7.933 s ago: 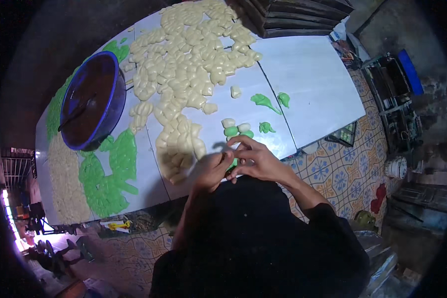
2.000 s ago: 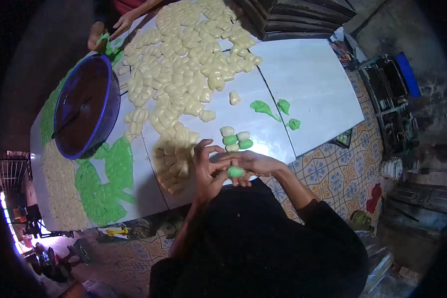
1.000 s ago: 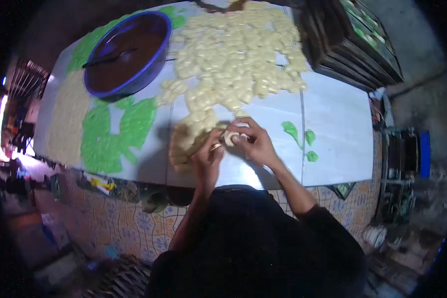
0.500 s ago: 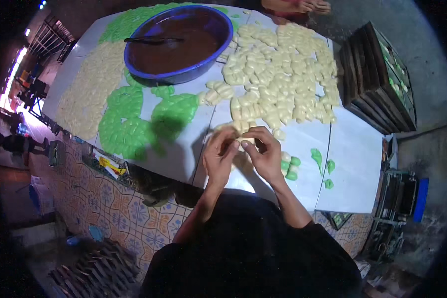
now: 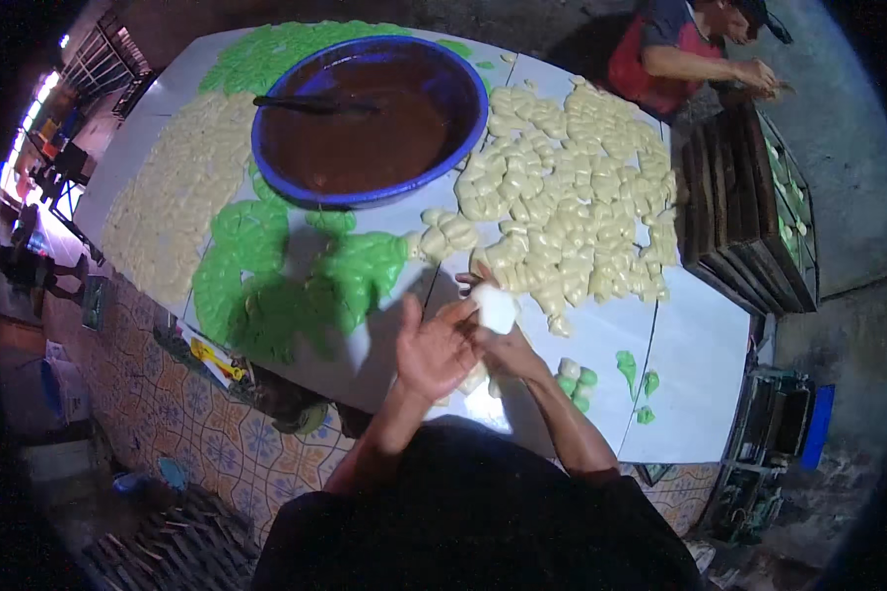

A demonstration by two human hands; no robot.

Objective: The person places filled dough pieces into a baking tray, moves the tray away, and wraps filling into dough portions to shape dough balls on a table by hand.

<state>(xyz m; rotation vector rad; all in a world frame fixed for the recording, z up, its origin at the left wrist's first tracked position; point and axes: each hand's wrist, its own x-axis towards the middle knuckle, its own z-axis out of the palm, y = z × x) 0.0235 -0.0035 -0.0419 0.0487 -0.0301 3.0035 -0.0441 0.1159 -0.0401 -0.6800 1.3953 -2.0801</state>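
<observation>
My left hand (image 5: 434, 350) is turned palm up with its fingers apart. Right beside it, my right hand (image 5: 505, 345) holds a pale white piece of dough (image 5: 495, 307), which hides part of its fingers. Both are over the near middle of the white table (image 5: 705, 364). Just beyond lies a mass of cream dough pieces (image 5: 572, 197); to the left, flattened green dough (image 5: 237, 286) is partly in shadow. A small group of green and cream balls (image 5: 577, 384) rests right of my hands, near loose green scraps (image 5: 627, 366).
A blue basin (image 5: 370, 187) of brown paste with a dark utensil (image 5: 296, 104) stands at the back. Beige dough (image 5: 158, 197) covers the left end. Stacked dark trays (image 5: 719, 207) stand at the right, with a co-worker (image 5: 660, 69) behind them. A metal rack (image 5: 759, 433) is lower right.
Since half a second ago, my left hand has unfolded from pinching the dough to palm up. The white piece shows above it in my right hand. More of the co-worker has come into view.
</observation>
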